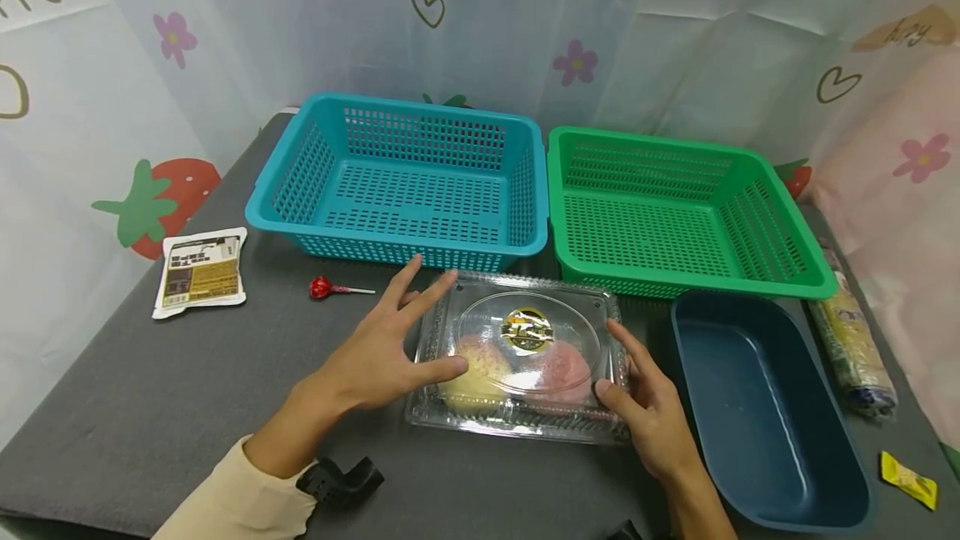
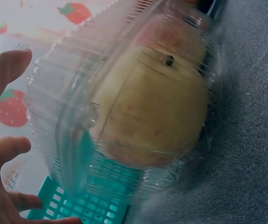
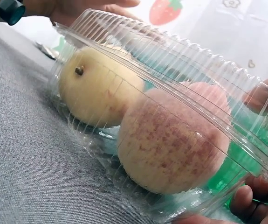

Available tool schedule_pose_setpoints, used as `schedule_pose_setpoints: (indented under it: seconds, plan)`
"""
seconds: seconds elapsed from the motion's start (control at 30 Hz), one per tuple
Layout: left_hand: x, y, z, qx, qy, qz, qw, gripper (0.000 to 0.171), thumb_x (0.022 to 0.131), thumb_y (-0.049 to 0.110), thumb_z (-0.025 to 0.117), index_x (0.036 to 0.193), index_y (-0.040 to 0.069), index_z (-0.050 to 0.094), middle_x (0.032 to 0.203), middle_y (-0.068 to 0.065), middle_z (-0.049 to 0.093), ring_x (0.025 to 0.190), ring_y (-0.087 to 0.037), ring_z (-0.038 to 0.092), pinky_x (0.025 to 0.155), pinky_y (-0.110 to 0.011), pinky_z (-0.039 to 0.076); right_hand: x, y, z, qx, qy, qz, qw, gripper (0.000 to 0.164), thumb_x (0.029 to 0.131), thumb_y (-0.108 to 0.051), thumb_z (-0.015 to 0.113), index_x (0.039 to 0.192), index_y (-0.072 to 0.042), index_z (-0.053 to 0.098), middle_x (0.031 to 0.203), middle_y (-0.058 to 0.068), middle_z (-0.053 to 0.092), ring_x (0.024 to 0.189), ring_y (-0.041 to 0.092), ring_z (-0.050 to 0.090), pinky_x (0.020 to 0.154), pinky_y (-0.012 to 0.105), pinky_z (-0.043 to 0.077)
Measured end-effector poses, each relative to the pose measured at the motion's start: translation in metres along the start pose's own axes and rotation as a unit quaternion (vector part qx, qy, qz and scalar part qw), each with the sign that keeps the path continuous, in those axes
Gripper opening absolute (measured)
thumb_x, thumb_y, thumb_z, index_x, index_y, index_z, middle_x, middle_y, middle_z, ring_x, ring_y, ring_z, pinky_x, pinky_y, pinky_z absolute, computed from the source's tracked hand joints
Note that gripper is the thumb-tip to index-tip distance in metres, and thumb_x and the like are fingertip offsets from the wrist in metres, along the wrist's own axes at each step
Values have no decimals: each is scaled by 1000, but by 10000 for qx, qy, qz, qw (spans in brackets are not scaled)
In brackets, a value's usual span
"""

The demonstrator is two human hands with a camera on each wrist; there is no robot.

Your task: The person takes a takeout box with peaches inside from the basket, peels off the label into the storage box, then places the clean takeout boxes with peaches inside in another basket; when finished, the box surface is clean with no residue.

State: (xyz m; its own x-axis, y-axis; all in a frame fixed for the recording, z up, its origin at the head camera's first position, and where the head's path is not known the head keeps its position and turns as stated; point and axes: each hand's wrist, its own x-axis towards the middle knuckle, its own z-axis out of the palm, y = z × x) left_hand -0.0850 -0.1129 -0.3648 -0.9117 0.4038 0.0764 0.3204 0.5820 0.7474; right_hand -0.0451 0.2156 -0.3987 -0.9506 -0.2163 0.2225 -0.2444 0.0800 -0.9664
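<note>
A clear plastic clamshell box (image 1: 525, 423) with a lid lies on the grey table, a round yellow and black sticker on top. Inside sit two round fruits, a yellow one (image 3: 96, 88) with a stem and a speckled pink one (image 3: 175, 140). My left hand (image 1: 382, 348) spreads its fingers over the box's left end; the left wrist view shows a gap between fingers and plastic. At the right end, my right hand (image 1: 652, 407) holds the box's edge, thumb and forefinger on the rim and the other fingers curled, partly hidden.
Behind the box stand a blue basket (image 1: 397, 250) and a green basket (image 1: 690, 280). A dark blue tub (image 1: 757, 407) is close on the right, beside a long wrapped pack (image 1: 855, 340) and a yellow wrapped sweet (image 1: 909, 480). A red lollipop (image 1: 321, 287) and white pouch (image 1: 201, 272) lie left.
</note>
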Motion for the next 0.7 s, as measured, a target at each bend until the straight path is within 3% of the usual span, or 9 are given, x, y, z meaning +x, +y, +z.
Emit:
schedule_pose_setpoints:
  seconds: [0.3, 0.5, 0.7]
  plan:
    - [5, -4, 5, 165, -193, -269, 9993, 89, 81, 60, 67, 154, 39, 19, 161, -3, -2, 137, -47, 21, 90, -73, 34, 0, 0, 0, 45, -23, -21, 10000, 65, 91, 13, 51, 150, -4, 31, 118, 33, 50, 95, 23, 61, 73, 31, 54]
    - [7, -4, 8, 355, -443, -577, 9967, 90, 79, 67, 64, 153, 41, 19, 161, -6, 0, 135, -48, 24, 91, -71, 35, -1, 0, 1, 57, 2, 53, 10000, 65, 91, 12, 51, 150, -4, 31, 116, 32, 51, 94, 24, 62, 71, 32, 55]
    - [9, -5, 5, 556, -793, -571, 9937, 93, 79, 67, 64, 154, 40, 16, 155, -13, 22, 133, -43, 32, 93, -67, 36, 0, -1, 1, -54, 59, 230, 9997, 65, 91, 10, 53, 150, -6, 32, 116, 31, 52, 94, 24, 62, 72, 32, 55]
